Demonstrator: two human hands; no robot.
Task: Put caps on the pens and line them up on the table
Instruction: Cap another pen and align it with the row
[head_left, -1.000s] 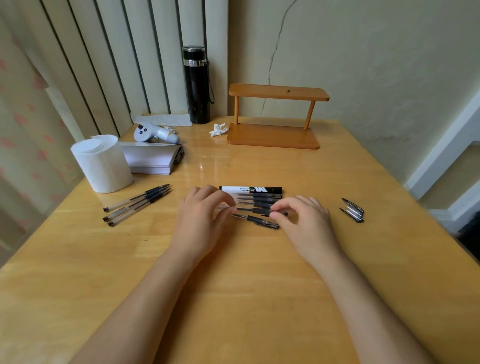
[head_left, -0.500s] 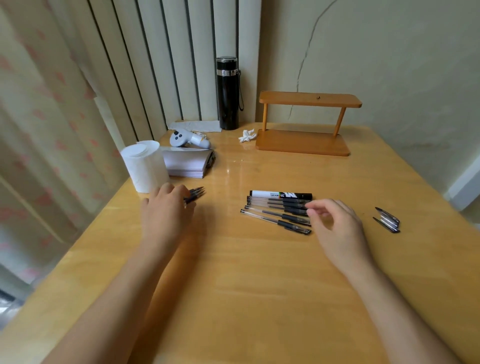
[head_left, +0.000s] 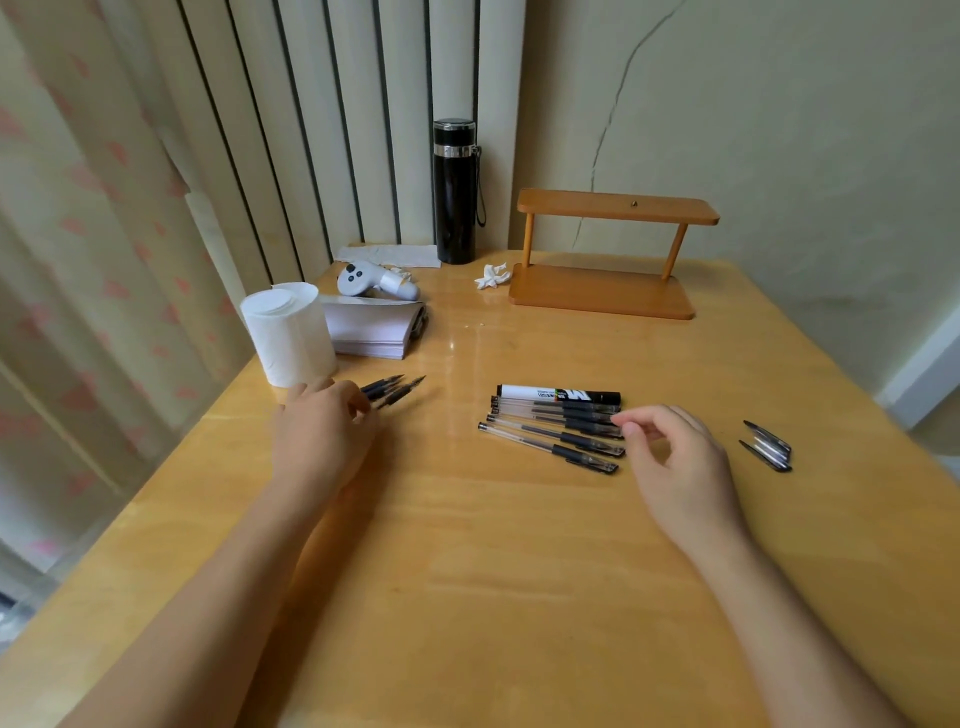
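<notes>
I see three uncapped pens lying bunched near the counter's left edge, tips pointing right, and my left hand is over their barrels, fingers curled down on them; I can't tell whether the grip has closed on one. The capped row sits mid-counter under a marker, its last pens slanted. My right hand hovers just beside that row, grip loosely apart and empty. The loose caps lie well to the right. I judge this the fetching step: next, lift one pen and send the right hand for a cap.
</notes>
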